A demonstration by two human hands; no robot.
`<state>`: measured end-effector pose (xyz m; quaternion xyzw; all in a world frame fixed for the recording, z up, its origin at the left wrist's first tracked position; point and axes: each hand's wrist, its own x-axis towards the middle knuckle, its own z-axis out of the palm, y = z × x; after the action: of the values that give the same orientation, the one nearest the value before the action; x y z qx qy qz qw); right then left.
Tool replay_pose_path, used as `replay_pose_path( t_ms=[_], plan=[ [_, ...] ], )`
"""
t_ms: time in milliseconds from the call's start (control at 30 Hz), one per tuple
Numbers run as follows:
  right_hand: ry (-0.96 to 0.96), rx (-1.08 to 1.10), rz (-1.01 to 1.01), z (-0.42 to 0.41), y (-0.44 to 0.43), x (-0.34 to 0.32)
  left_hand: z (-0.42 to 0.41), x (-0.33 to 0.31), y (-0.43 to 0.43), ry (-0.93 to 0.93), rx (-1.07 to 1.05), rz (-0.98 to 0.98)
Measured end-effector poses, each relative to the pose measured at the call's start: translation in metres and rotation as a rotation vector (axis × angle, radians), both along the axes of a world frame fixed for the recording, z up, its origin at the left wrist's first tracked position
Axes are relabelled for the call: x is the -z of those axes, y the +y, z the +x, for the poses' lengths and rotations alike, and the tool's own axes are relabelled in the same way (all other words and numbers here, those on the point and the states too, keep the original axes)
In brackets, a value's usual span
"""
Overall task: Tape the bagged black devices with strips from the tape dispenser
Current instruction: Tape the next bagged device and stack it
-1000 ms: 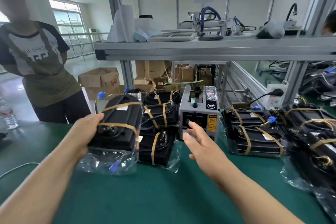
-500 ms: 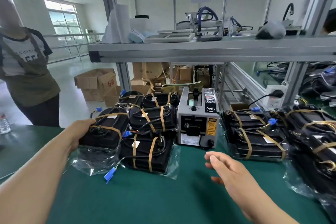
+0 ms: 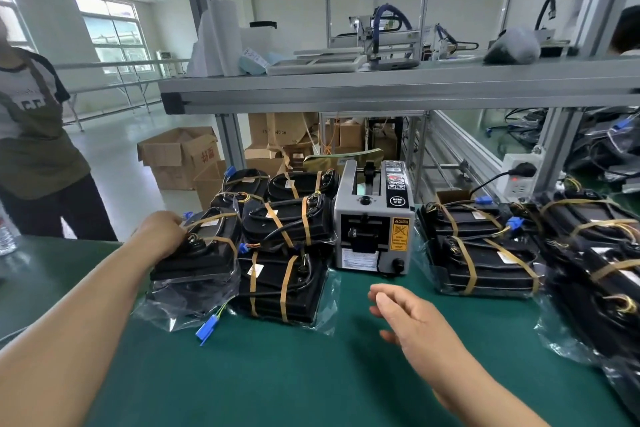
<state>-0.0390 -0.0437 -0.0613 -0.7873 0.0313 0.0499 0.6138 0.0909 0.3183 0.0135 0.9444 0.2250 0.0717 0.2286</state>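
Bagged black devices sit in two groups on the green worktop (image 3: 277, 374), one on each side of the tape dispenser (image 3: 374, 229). Left group (image 3: 287, 225): several devices in rows and stacks, right up against the dispenser's left side. Each is in clear plastic and crossed by tan tape strips. Right group (image 3: 481, 253): just right of the dispenser, same wrapping, with more devices running off toward the right edge.

Left hand (image 3: 162, 236): fingers curled over the far-left edge of the outermost device (image 3: 204, 253) of the left group, gripping it. Two tape strips cross the top of that device. Its clear bag bunches beneath and in front of it. Blue connector (image 3: 205, 331) on yellow-green wires lies on the worktop just in front.

Right hand (image 3: 412, 319): spread, fingers relaxed, holding nothing. It hovers over the worktop in front of the dispenser, apart from it.

Dispenser: grey box, upright, front toward the camera. Yellow caution label (image 3: 400, 234) on the right of the front, black knob (image 3: 398, 265) at lower right. Cannot tell whether a strip sits in the slot.

Metal shelf (image 3: 381, 87) spans above. White socket block (image 3: 519, 177) with a black plug sits behind the right group. Cardboard boxes (image 3: 180, 156) stand on the floor beyond the worktop. A person (image 3: 31, 149) stands at far left.
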Motion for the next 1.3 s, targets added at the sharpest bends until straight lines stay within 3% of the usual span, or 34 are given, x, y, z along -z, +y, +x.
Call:
replay_pose_path(
  t_ms=[167,333,400,500,633,767,933,1000,1100,1300],
  plan=[
    [0.004,0.031,0.011,-0.012,-0.013,-0.001,-0.012,-0.006,-0.033,-0.245,0.04,0.066],
    [-0.004,0.085,0.017,-0.027,-0.037,-0.006,-0.046,-0.002,-0.115,-0.515,0.331,0.014],
    [-0.013,0.119,0.008,-0.032,-0.051,-0.008,-0.064,0.003,-0.17,-0.584,0.491,-0.092],
    [-0.035,0.23,-0.003,-0.029,-0.08,-0.011,-0.068,0.017,-0.261,-0.453,0.717,-0.33],
    [-0.122,0.448,-0.208,-0.001,-0.127,-0.017,-0.043,0.029,-0.36,-0.19,0.843,-0.414],
    [-0.107,0.525,-0.432,0.042,-0.162,-0.024,-0.006,0.033,-0.404,-0.043,0.663,-0.347],
    [0.061,0.429,-0.704,0.08,-0.182,-0.014,0.018,0.043,-0.413,0.231,0.475,-0.372],
    [0.11,0.358,-0.775,0.085,-0.185,-0.006,0.018,0.05,-0.415,0.265,0.477,-0.417],
    [0.14,0.277,-0.796,0.087,-0.181,0.004,0.014,0.056,-0.417,0.274,0.466,-0.335],
    [0.096,0.336,-0.71,0.078,-0.172,0.004,0.009,0.059,-0.408,0.207,0.447,-0.299]
  ],
)
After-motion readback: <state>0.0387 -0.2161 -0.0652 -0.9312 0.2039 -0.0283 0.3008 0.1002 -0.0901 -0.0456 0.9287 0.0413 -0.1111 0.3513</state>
